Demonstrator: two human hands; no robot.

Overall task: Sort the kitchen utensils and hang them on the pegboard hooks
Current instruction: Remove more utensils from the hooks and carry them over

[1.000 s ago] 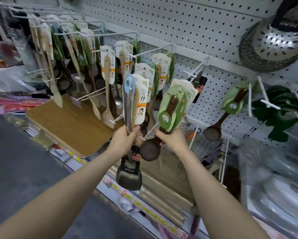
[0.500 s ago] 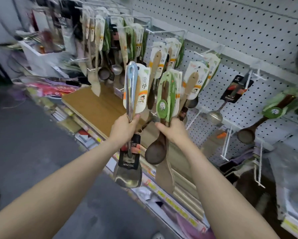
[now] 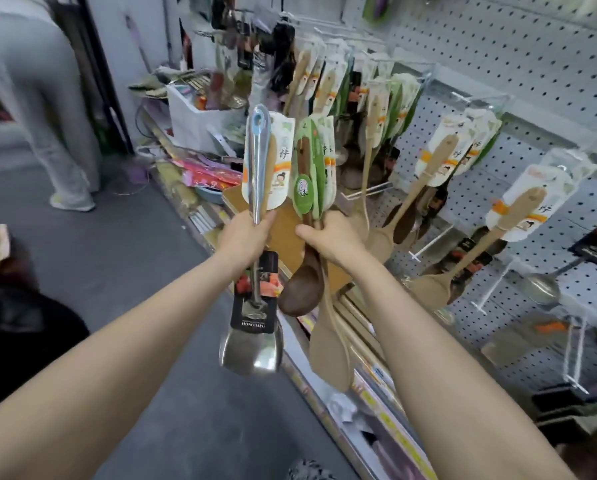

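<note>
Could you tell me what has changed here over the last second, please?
Both hands and the view swung left along the pegboard: the wooden board, earlier on their left, now sits behind them, and a person in grey trousers has come into view. Nothing was taken or released: the left hand still grips the metal spatula, the right hand the dark wooden spoon and pale spatula.

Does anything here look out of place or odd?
Nothing looks broken or spilled. The bundles are mixed, though: the left hand grips a steel turner with a carded wooden spatula, the right hand a dark wooden spoon with pale spatulas.
</note>
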